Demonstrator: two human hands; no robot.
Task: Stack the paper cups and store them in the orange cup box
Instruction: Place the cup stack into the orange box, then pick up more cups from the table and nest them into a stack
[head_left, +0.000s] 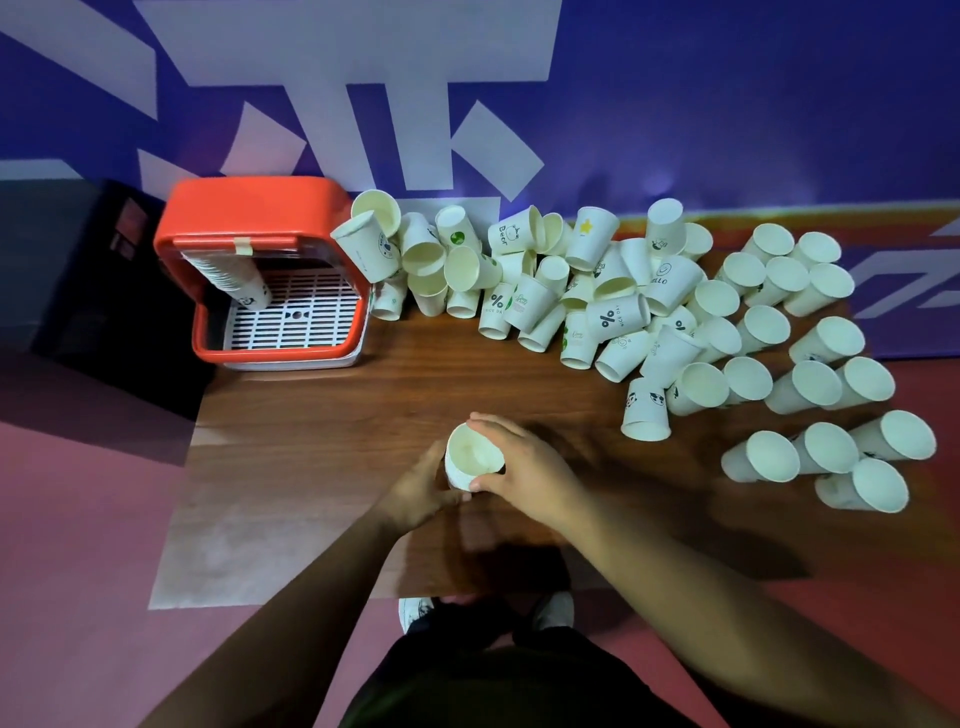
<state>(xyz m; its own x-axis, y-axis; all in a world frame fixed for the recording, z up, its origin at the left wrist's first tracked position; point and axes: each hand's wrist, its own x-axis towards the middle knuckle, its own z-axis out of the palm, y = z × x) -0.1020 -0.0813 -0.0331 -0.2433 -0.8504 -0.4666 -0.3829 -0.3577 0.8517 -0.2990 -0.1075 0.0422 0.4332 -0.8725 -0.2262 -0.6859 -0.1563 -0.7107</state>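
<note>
Right now both hands close together on one paper cup (470, 458) at the near middle of the desk (389, 395), its open mouth facing up. The left hand (418, 488) wraps the cup's near-left side, fingers curled round the wall. The right hand (524, 462) clasps it from the other side, fingers bent over the far rim and thumb pressed at the near rim. Whether more cups are nested under this one I cannot tell.

The orange cup box (249, 208) stands open at the desk's far-left corner, well apart from the hands, its lid tilted up at the back. A stack of cups (231, 273) lies slanted inside, resting on the white grid tray (298, 319).

A heap of loose cups (571, 291) runs along the far edge just right of the box, many tipped on their sides. Farther right, upright cups (810, 384) stand in rough rows, mouths up.
</note>
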